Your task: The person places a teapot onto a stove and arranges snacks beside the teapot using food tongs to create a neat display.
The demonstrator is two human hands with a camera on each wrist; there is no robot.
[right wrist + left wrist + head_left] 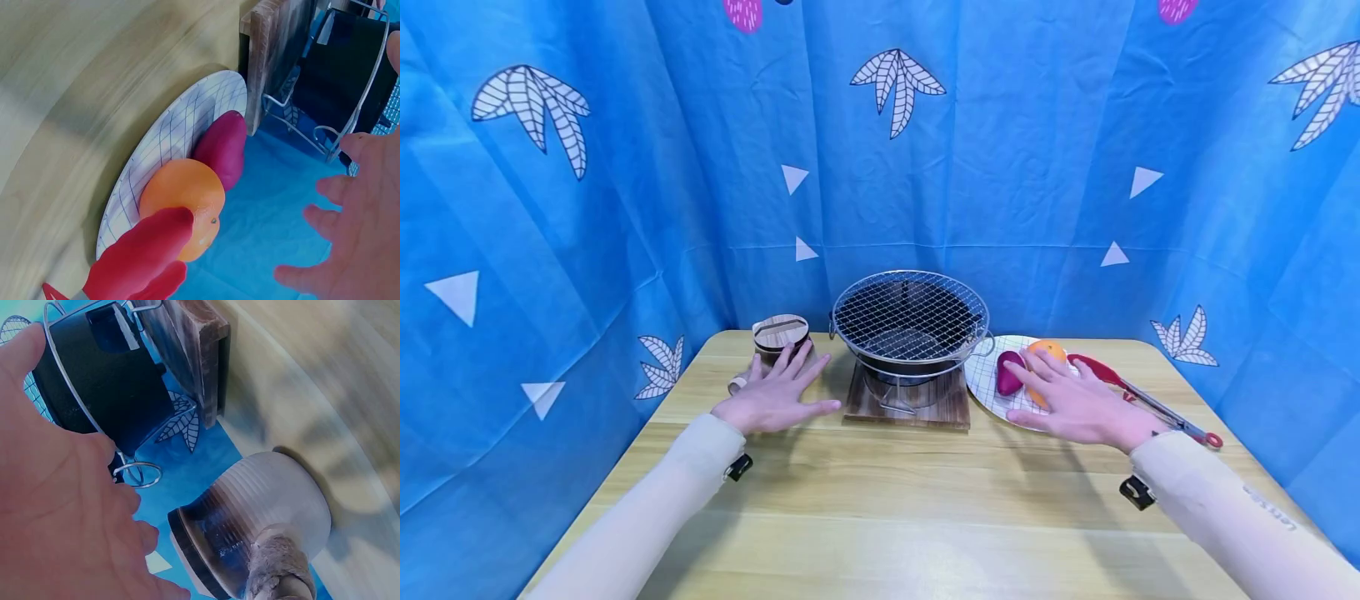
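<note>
My left hand point(775, 400) is held palm down with fingers spread, in front of a lidded pot point(780, 335), and holds nothing. In the left wrist view this pot point(269, 512) has a ribbed pale and brown body and a rope-wrapped handle point(280, 562). Over the near side of a white checked plate point(988, 387), my right hand point(1067, 400) is also spread and holds nothing. On that plate lie orange fruit point(181, 190) and a tapered purple piece point(223, 149) like a sweet potato. Red-tipped tongs point(1157, 406) lie beside the plate, partly hidden by the right hand.
Between the hands stands a black grill point(917, 367) topped by a round wire mesh point(910, 317), on a dark wooden board point(951, 408). A blue curtain point(1030, 167) hangs close behind and at both sides of the wooden table point(880, 500).
</note>
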